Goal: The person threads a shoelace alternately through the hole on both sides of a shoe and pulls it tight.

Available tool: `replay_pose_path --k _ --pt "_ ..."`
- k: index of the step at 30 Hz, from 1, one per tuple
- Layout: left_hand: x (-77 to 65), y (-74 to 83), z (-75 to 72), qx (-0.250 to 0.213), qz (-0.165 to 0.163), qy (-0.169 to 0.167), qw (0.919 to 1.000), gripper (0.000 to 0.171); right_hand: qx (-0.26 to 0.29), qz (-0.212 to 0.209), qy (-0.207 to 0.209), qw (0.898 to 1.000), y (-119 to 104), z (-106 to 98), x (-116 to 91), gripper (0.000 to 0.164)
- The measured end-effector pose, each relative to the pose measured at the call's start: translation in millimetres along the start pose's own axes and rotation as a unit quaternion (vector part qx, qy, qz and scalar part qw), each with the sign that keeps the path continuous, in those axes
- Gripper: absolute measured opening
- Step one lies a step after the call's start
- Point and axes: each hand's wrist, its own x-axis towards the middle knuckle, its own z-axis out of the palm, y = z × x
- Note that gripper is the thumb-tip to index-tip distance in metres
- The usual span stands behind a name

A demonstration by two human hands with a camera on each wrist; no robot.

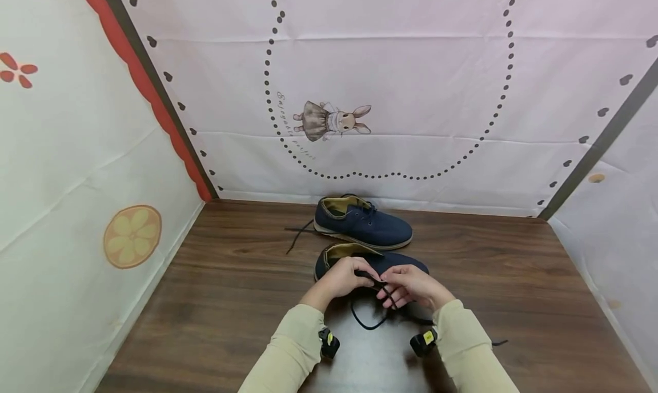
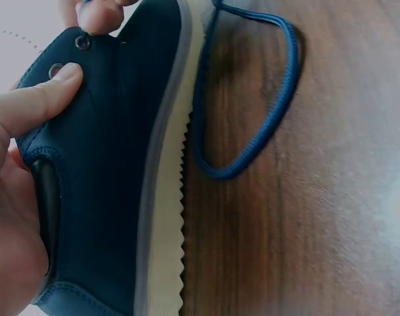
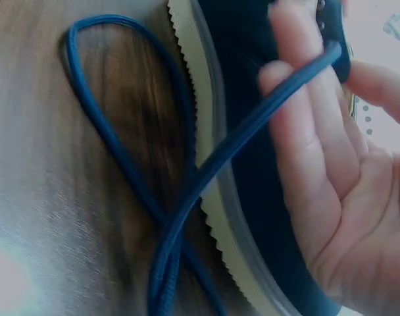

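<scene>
Brown wood-grain tabletop beneath nearer navy fabric shoe; eyelet flap pinched in left grip, right grip at metal eyelets, grasp unclear. Flatten flap gently; guide dark-blue round cord lace untwisted.

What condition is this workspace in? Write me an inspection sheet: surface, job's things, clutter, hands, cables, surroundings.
Surface: brown wood-grain tabletop, glare between the forearms.
Job's things: near navy fabric shoe with a pale, saw-edged sole; dark blue round cord lace, looped beside it; matching far navy fabric shoe behind.
Clutter: nothing seen.
Left hand: grips the near shoe at its eyelet flap; black camera on the wrist.
Right hand: fingertips at the same flap, lace crossing its fingers; whether it pinches anything is unclear.
Cables: nothing seen.
Surroundings: white printed sheeting at back, left and right.
</scene>
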Motion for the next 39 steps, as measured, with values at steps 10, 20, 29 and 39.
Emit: replay_pose_path --k 10,20,29,39 --pt "2.1 -0.3 0.4 -0.038 -0.038 -0.015 0.9984 0.011 -0.142 -0.088 0.213 0.963 -40.2 -8.5 -3.0 0.015" --pt "3.8 4.0 0.5 -0.039 -0.077 -0.023 0.996 0.02 -0.06 -0.376 0.165 0.91 -97.0 -28.0 -17.1 0.016" --pt "17.7 16.9 1.7 -0.037 -0.106 -0.024 0.9934 0.02 -0.07 -0.512 0.116 0.848 -128.6 -13.0 -27.1 0.008" --pt "14.4 51.4 -29.9 -0.217 -0.038 0.093 0.9709 0.02 -0.165 -0.29 0.123 0.935 -79.3 -20.1 -11.2 0.013"
